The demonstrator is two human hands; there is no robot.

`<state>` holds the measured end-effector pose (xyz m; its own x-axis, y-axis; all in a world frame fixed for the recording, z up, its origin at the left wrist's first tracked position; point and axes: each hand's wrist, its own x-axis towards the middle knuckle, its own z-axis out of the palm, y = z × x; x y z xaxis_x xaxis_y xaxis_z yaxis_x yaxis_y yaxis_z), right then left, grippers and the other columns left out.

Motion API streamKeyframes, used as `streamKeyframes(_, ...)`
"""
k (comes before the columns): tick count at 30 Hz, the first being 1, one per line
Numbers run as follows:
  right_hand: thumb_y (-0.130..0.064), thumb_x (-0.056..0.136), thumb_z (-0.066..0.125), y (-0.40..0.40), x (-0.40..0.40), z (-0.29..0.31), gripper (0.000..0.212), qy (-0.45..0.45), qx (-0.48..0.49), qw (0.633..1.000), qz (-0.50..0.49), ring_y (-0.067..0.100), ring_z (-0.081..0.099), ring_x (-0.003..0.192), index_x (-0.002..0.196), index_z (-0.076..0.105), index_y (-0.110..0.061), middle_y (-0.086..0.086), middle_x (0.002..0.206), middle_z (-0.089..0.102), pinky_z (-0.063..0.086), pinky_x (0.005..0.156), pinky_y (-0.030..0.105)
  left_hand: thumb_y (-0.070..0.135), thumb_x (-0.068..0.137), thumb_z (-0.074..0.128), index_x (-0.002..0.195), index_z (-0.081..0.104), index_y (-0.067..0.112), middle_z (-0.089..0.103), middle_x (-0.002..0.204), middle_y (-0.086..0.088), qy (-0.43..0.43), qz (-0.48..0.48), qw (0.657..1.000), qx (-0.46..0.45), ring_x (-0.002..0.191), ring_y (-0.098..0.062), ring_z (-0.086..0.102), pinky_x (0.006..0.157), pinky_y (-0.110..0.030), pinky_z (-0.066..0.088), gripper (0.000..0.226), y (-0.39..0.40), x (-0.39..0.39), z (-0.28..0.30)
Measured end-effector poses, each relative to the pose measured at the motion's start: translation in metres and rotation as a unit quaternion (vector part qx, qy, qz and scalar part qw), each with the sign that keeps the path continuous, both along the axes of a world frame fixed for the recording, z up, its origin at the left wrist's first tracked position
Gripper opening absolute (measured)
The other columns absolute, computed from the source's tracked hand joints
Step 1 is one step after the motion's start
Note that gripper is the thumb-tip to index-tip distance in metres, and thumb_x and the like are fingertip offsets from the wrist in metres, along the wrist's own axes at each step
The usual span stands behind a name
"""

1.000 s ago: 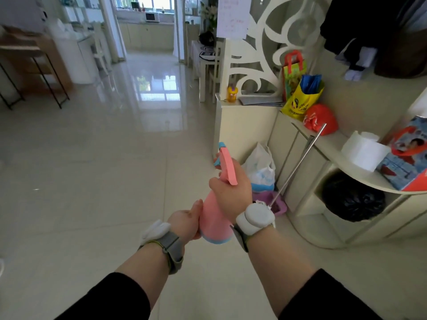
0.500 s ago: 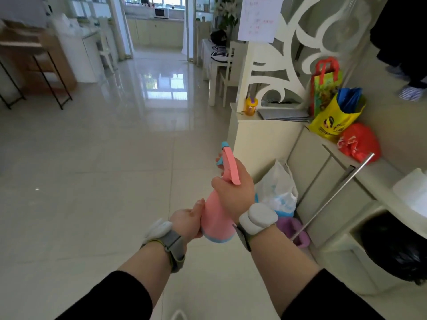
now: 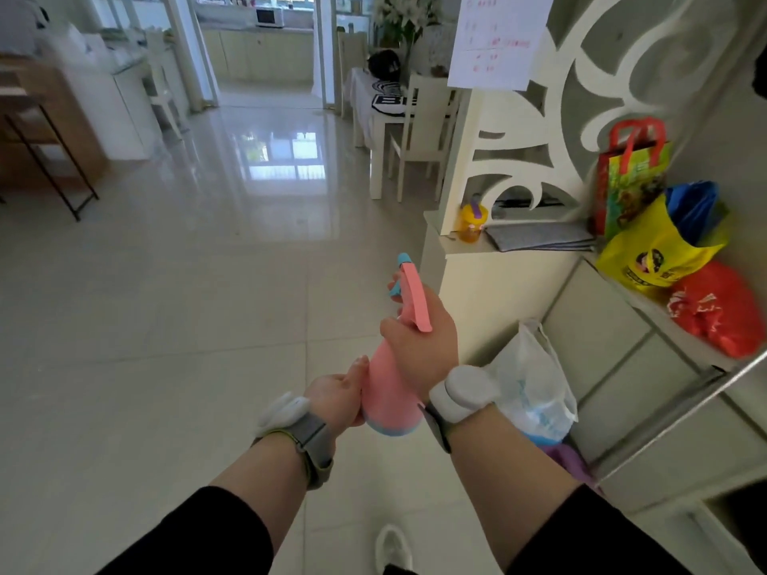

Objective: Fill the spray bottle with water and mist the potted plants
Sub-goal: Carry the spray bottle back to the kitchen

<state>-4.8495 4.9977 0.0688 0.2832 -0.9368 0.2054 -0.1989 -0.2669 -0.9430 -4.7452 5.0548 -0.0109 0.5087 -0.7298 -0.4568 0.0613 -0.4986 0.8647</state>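
A: Head view, nearest first: two dark sleeves, a band on each wrist, and a pale shoe on the tiled floor below

B: And the bottle?

A: The pink spray bottle sits between both hands, out in front at about waist height. The left hand is curled around the lower body near the blue base, thumb lying up along the side. The right hand wraps the neck just under the pink trigger head, knuckles toward the camera

B: Which way does it run?

A: Long axis tilts up and away from the person, base nearest the body, blue nozzle tip farthest and highest. The right hand is the farther and higher one, so I'd judge any unscrewing of the head would fall to it, with the left steadying the body

B: Is it filled?

A: Can't tell; the body is opaque. Just right of the hands a white plastic bag leans on a cabinet. Farther on, a yellow cup stands on the ledge. Beyond the dining table, a kitchen counter lies straight ahead, well apart, and that's where I'd guess water is
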Motion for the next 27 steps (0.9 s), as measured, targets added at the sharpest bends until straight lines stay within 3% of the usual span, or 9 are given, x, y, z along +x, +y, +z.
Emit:
streamKeyframes(4,-0.012,0.072,0.056,-0.081,0.037,-0.003,0.045,0.0,-0.015,1.0,0.016,-0.017,0.051,0.085,0.103,0.047,-0.043,-0.023,0.092,0.056,0.034,0.069,0.004,0.058,0.087,0.052,0.063,0.069,0.015,0.075,0.082,-0.018,-0.004,0.009,1.0,-0.005,0.079,-0.033,0.073,0.083,-0.046,0.058,0.052,-0.08,0.036,-0.002)
streamKeyframes(8,-0.004,0.073,0.059,-0.166,0.075,0.0,0.048,0.003,-0.046,0.999,0.013,0.017,0.055,0.086,0.089,0.046,-0.048,0.015,0.098,0.063,0.04,0.064,0.004,0.058,0.087,0.051,0.061,0.068,0.015,0.075,0.081,-0.017,-0.012,0.024,1.0,-0.009,0.077,-0.031,0.073,0.084,-0.045,0.058,0.053,-0.16,0.072,0.001)
streamKeyframes(9,-0.005,0.073,0.06,-0.185,0.083,0.001,0.05,0.007,-0.047,0.999,0.015,0.018,0.056,0.085,0.091,0.046,-0.049,0.013,0.098,0.063,0.039,0.065,0.006,0.058,0.087,0.051,0.061,0.068,0.015,0.075,0.08,-0.017,-0.013,0.027,1.0,-0.007,0.077,-0.031,0.073,0.084,-0.046,0.058,0.053,-0.177,0.079,0.004)
streamKeyframes(12,-0.005,0.074,0.06,-0.241,0.11,0.006,0.048,0.003,-0.042,0.999,0.034,-0.001,0.055,0.086,0.109,0.052,-0.038,-0.009,0.1,0.06,0.037,0.072,0.008,0.057,0.087,0.051,0.063,0.068,0.015,0.075,0.083,-0.018,-0.007,0.042,0.999,-0.008,0.079,-0.032,0.073,0.085,-0.046,0.057,0.052,-0.233,0.105,0.008)
streamKeyframes(14,-0.004,0.075,0.06,-0.269,0.128,0.005,0.047,0.005,-0.038,0.998,0.04,-0.009,0.052,0.086,0.115,0.055,-0.028,-0.015,0.099,0.057,0.035,0.072,0.002,0.058,0.088,0.05,0.063,0.068,0.014,0.075,0.082,-0.018,-0.012,0.043,0.999,-0.001,0.077,-0.032,0.073,0.083,-0.045,0.058,0.053,-0.26,0.121,0.007)
streamKeyframes(19,-0.002,0.075,0.06,-0.341,0.184,-0.002,0.032,0.02,-0.031,0.999,0.036,-0.004,0.051,0.07,0.088,0.052,-0.03,-0.015,0.075,0.051,0.038,0.067,0.009,0.059,0.087,0.051,0.06,0.069,0.012,0.074,0.081,-0.021,0.005,0.058,0.998,0.007,0.077,-0.034,0.073,0.079,-0.047,0.059,0.057,-0.329,0.172,0.001)
streamKeyframes(22,-0.003,0.075,0.06,-0.385,0.223,-0.008,0.037,0.015,-0.027,0.999,0.037,-0.008,0.053,0.081,0.102,0.055,-0.027,-0.023,0.086,0.054,0.036,0.069,0.001,0.062,0.085,0.051,0.057,0.068,0.012,0.074,0.077,-0.02,-0.01,0.055,0.998,0.01,0.074,-0.034,0.073,0.08,-0.046,0.059,0.059,-0.374,0.212,-0.006)
streamKeyframes(27,-0.002,0.075,0.062,-0.462,0.295,-0.011,0.032,0.006,-0.026,1.0,0.016,-0.007,0.054,0.086,0.098,0.054,-0.024,-0.023,0.09,0.053,0.038,0.073,0.006,0.062,0.084,0.052,0.06,0.069,0.011,0.074,0.074,-0.019,-0.01,0.029,0.999,0.015,0.073,-0.034,0.073,0.08,-0.046,0.059,0.059,-0.453,0.291,-0.004)
